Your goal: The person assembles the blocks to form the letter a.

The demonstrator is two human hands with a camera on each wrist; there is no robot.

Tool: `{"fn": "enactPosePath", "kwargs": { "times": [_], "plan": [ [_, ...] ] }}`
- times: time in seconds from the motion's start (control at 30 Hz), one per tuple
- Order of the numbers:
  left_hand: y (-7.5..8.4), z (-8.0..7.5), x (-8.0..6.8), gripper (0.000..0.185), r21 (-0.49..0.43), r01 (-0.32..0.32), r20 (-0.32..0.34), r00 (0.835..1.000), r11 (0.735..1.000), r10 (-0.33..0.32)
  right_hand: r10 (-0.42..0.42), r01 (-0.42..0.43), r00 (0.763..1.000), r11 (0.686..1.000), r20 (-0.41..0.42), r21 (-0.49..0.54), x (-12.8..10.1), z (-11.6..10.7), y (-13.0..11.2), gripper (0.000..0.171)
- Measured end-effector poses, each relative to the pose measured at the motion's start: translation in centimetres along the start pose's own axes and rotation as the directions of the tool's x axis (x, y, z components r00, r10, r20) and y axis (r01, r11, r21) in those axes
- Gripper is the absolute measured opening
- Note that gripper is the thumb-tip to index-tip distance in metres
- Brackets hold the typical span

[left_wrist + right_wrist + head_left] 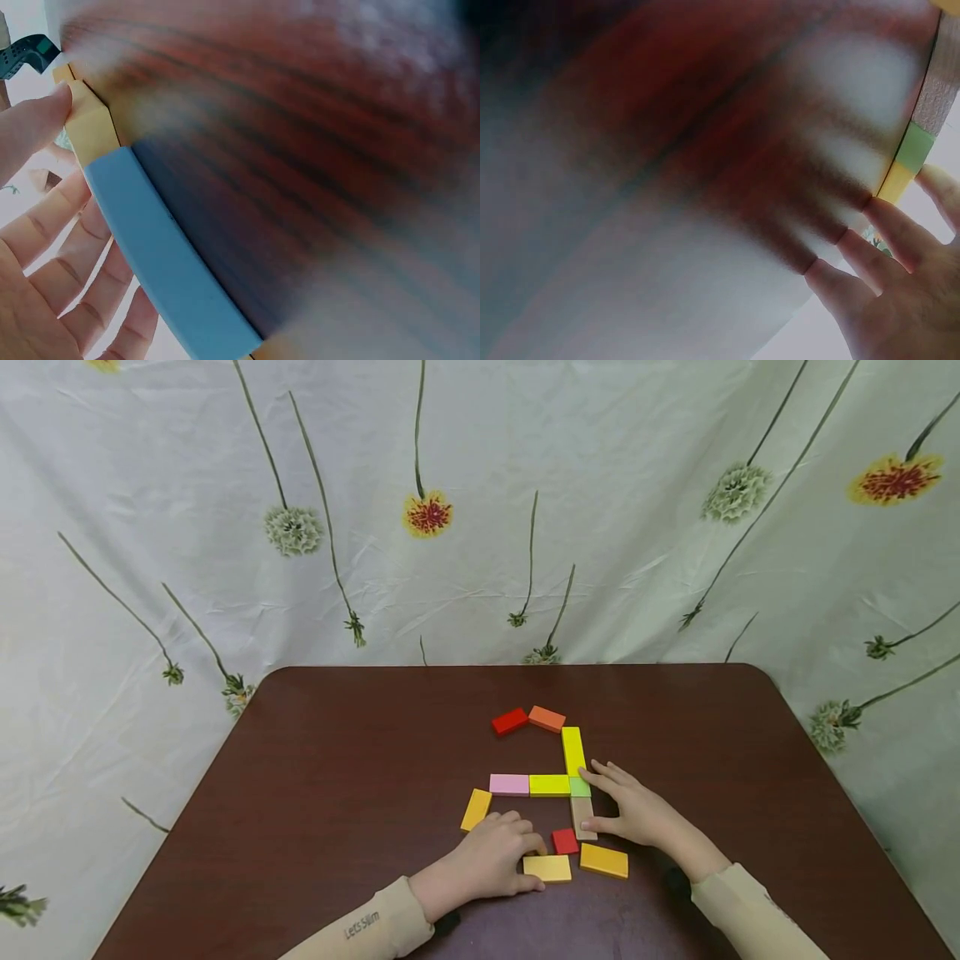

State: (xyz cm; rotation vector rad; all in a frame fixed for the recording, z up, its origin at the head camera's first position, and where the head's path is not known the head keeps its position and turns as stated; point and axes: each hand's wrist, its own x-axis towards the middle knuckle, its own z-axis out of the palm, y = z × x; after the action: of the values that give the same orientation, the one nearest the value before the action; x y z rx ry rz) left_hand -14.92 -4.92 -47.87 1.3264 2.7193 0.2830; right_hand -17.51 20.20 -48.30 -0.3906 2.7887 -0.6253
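Note:
My left hand (491, 856) pinches the left end of a pale yellow block (547, 868) between thumb and index finger. Beside that block, in the left wrist view, a blue block (169, 251) lies in front of my fingers; the hand hides it from the head view. My right hand (641, 810) has its fingers spread at the right of the layout. Its thumb touches a wood-coloured block (582, 818), and its index fingertip is at the join of a small green block (580, 787) and an upright-running yellow block (572, 750). A small red block (565, 841) sits between the hands.
A pink block (509, 785) adjoins a yellow block (549, 786). A red block (510, 721) and an orange block (547, 718) lie farther back. Golden blocks (476, 810) flank the layout, another golden block (604, 861) nearer the front. All lie on the dark brown table (337, 760).

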Motion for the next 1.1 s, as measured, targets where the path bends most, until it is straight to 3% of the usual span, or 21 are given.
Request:
{"fn": "enactPosePath", "kwargs": {
  "times": [0.67,1.1],
  "plan": [
    [-0.35,-0.17,-0.4,0.03,-0.012,0.024,0.018,1.0,1.0,-0.024,-0.015,0.015,1.0,1.0,0.0,-0.007,-0.06,-0.15,-0.03,0.084],
    [-0.49,0.01,-0.44,0.033,-0.042,0.013,-0.016,1.0,0.999,-0.014,-0.017,0.017,1.0,1.0,-0.002,-0.002,-0.08,-0.04,0.03,0.084]
  ]
}}
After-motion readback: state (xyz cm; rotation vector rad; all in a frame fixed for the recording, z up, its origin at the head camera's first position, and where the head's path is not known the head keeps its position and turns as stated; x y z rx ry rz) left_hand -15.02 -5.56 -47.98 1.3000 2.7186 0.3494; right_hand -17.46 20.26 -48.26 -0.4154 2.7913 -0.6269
